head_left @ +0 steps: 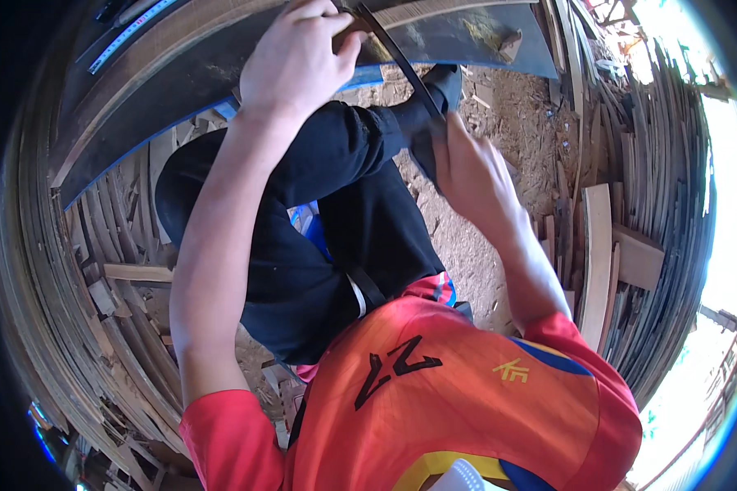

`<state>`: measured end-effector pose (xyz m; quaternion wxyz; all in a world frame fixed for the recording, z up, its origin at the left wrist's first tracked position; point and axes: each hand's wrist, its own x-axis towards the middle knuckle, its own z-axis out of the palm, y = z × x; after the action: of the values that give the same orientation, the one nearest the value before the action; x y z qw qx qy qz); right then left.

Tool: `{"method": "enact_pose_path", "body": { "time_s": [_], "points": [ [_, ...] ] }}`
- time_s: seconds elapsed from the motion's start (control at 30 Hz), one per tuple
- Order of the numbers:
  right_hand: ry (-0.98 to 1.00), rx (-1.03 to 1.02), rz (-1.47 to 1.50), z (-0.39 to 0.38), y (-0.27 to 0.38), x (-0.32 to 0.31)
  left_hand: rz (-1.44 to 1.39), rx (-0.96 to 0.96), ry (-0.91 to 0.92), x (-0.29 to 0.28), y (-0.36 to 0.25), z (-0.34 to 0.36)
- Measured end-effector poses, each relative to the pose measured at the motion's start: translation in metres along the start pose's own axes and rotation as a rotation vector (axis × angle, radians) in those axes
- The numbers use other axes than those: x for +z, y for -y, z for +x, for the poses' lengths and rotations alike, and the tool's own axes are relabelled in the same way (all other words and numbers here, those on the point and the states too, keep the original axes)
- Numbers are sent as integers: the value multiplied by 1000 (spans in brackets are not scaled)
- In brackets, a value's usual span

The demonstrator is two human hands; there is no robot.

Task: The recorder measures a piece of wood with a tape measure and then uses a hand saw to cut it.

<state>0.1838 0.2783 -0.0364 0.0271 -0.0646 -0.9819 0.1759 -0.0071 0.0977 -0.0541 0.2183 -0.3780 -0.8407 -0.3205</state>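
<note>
Stacked wooden slats [667, 196] flank a dirt floor [467, 245]. One long, narrow, straight dark tool [403, 64] slants by the dark bench [151, 119], its near end in the right hand [477, 176], fingers closed around it. The left hand [299, 61] bends its fingers near the far end; their hold cannot be told. One measuring strip [127, 37] and one wood scrap [510, 47] lie there.

One left hand [299, 61] shows near 11 o'clock, one right hand [472, 168] at 2 and one long dark bar [403, 61] at 12. One measuring strip [127, 39] lies near 10, one small wood piece [510, 47] at 1. Wood strips [675, 221] piled at 9 and 3 are uncountable.
</note>
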Motion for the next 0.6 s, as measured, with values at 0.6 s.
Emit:
{"method": "enact_pose_path", "body": {
  "time_s": [0.6],
  "points": [
    [-74, -86, 23, 13, 1, 12, -5, -95, 126, -14, -17, 4]
  ]
}}
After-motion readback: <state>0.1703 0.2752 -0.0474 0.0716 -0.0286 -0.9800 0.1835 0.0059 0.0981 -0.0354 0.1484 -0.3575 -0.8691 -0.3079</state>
